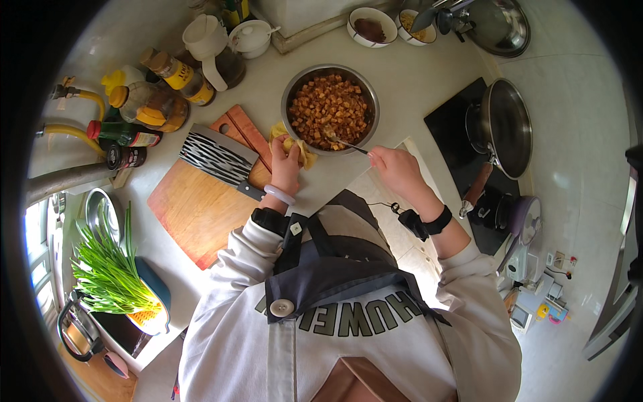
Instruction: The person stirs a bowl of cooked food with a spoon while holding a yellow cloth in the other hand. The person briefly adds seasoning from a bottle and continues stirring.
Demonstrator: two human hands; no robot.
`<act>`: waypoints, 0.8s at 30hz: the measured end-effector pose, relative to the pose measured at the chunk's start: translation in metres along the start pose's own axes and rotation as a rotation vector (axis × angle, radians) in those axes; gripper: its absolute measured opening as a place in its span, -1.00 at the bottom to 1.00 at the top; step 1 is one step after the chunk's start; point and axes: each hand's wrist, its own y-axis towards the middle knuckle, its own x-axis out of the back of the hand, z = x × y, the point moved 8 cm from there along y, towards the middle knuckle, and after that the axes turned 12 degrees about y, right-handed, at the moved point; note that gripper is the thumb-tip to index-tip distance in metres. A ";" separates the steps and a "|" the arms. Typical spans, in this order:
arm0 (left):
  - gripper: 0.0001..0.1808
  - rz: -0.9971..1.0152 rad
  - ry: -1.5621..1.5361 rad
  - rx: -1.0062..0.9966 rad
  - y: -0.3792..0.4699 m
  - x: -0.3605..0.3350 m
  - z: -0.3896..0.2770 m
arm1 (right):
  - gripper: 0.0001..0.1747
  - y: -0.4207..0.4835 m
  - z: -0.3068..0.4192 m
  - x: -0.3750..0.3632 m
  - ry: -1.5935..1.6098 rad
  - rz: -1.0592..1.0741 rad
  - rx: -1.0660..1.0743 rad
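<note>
A round stainless steel bowl (372,90) stands on the counter before me, filled with small browned cubes in sauce (329,108), perhaps tofu. My right hand (397,168) grips the dark handle of a spoon (351,145), whose head rests among the cubes near the bowl's front edge. At the bowl's left side, my left hand (285,163) pinches a yellow cloth (305,155) against the rim. Beside that hand, a cleaver (218,158) with a black-and-white patterned blade lies across a wooden cutting board (201,211).
Bottles and jars (150,105) line the left wall. Green stalks (108,271) fill a basket at lower left. Two small bowls (371,44) of ingredients sit at the back. On the right, a frying pan (510,128) stands on a black cooktop (447,120), its wooden handle pointing towards me.
</note>
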 end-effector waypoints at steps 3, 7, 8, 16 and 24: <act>-0.75 0.005 0.065 -0.029 -0.003 -0.003 -0.002 | -0.71 0.009 0.018 -0.003 0.081 0.031 0.139; -0.75 0.021 0.119 -0.091 0.001 -0.003 -0.005 | -0.79 0.030 0.031 -0.016 -0.195 0.181 0.231; -0.75 0.029 0.120 -0.090 0.002 -0.002 -0.004 | -0.80 0.039 0.032 -0.015 -0.276 0.198 0.253; -0.74 0.034 0.105 -0.142 0.005 0.001 -0.007 | -0.91 0.068 0.044 0.014 -0.678 0.113 0.450; -0.72 0.034 0.188 -0.104 0.009 0.006 -0.006 | -0.87 0.046 0.072 0.022 -0.538 0.106 0.449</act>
